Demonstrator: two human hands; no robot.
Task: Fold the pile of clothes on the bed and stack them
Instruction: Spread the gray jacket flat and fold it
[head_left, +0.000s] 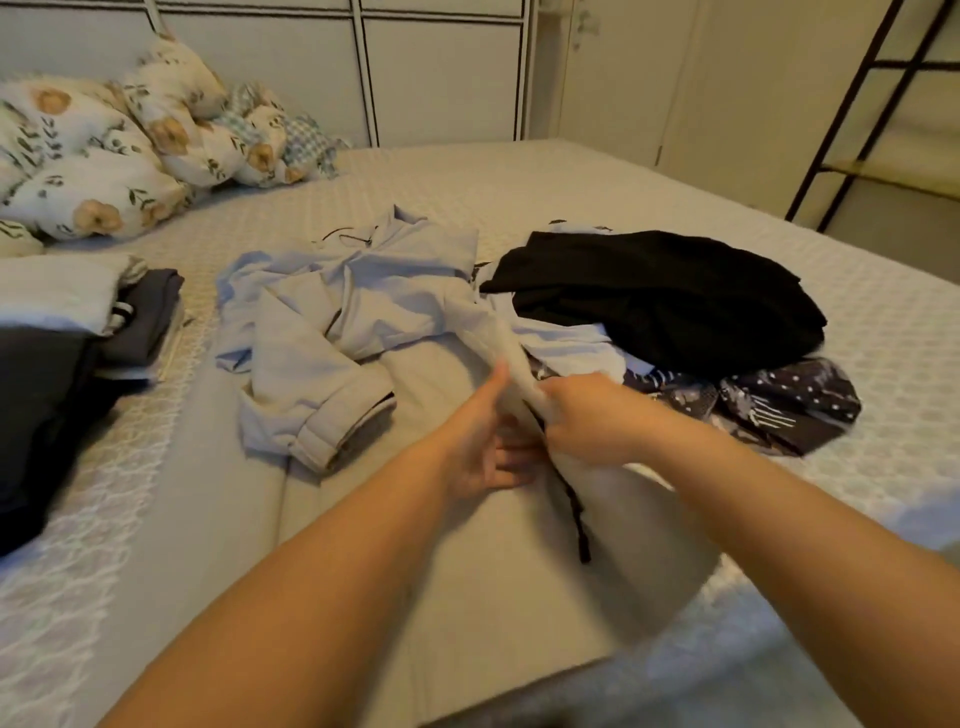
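Head-camera view was filled by a bed (675, 208) covered in a pale quilted spread, with two bare forearms reaching in from six o'clock toward the centre. A beige garment (467, 545) with a dark drawstring (576, 514) was spread flat on the near part of the bed, and a raised fold of its pale cloth was pinched by the right hand (587, 421), fingers curled round the fabric. The left hand (488, 447) was held just beside it, thumb raised against the lifted fold and fingers loosely extended over the garment; whether anything was gripped by it could not be told through the motion blur. At twelve o'clock from the hands a crumpled light blue shirt (363, 301) was seen. At two o'clock the unfolded pile was heaped: a black garment (675, 296) on top, with a dark patterned fabric (789, 405) below it at three o'clock. At nine o'clock, near the frame edge, a stack of folded clothes (78, 312) in white and dark grey was placed. Floral pillows (104, 156) were piled at ten o'clock.
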